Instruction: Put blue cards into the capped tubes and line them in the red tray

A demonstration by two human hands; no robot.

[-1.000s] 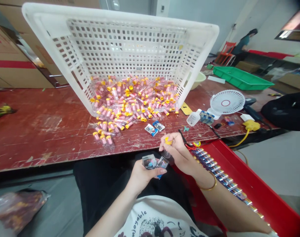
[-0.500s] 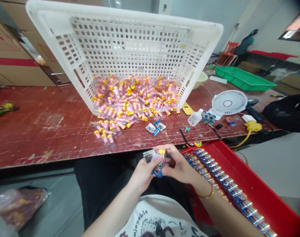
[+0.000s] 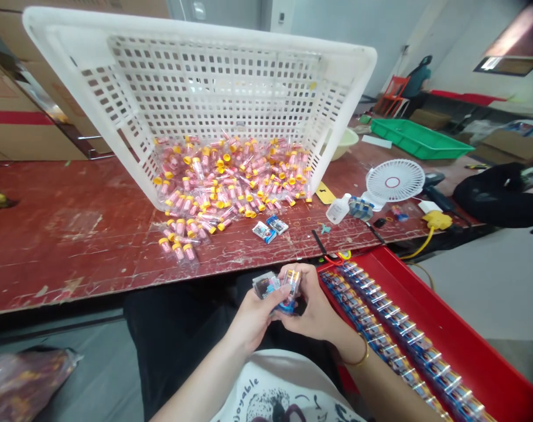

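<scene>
My left hand is closed round a small clear-wrapped pack with dark and blue printing, its thumb lying across the front. Beside the pack, a small yellow-capped tube with blue print below it is held between both hands. My right hand wraps the right side of this bundle, fingers curled behind the tube and thumb under it. Both hands are over my lap, just off the table's front edge. On the table ahead lie two similar blue-and-white packs. Fingers hide how the held pieces join.
A tilted white basket spills pink yellow-capped tubes onto the red table. Rows of packs lie in a red tray at right. A bottle, scissors and a fan are nearby. A person sits far back.
The view has shifted slightly, so the table things sit further left. My right fingers have moved round the tube's side, and the yellow cap now shows less plainly. Both hands keep their hold.
</scene>
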